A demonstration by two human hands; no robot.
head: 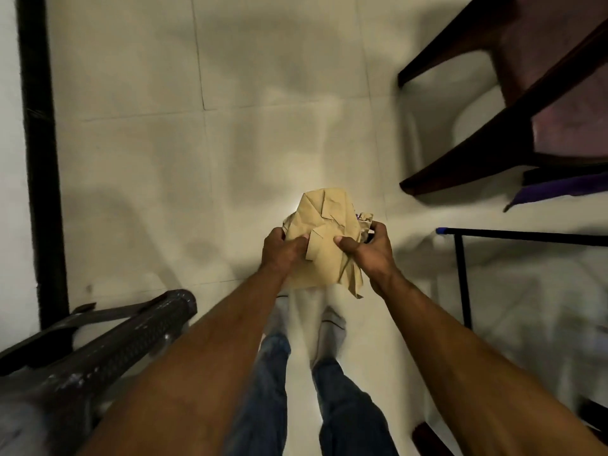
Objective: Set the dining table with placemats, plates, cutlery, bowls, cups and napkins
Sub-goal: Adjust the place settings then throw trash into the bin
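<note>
I look straight down at a pale tiled floor and my own legs. A crumpled brown paper bag (324,238) is held in front of me at about waist height. My left hand (283,250) grips its left side, thumb on the front face. My right hand (365,250) grips its right side, thumb pressed on the front and fingers curled round the back, where some crinkled paper pokes out. What the bag contains is hidden. No dining table or tableware is in view.
A dark maroon chair (513,103) stands at the upper right. A thin black metal frame (464,274) stands at the right. A grey woven plastic chair (108,350) is at the lower left. A black vertical strip (39,153) runs down the left wall.
</note>
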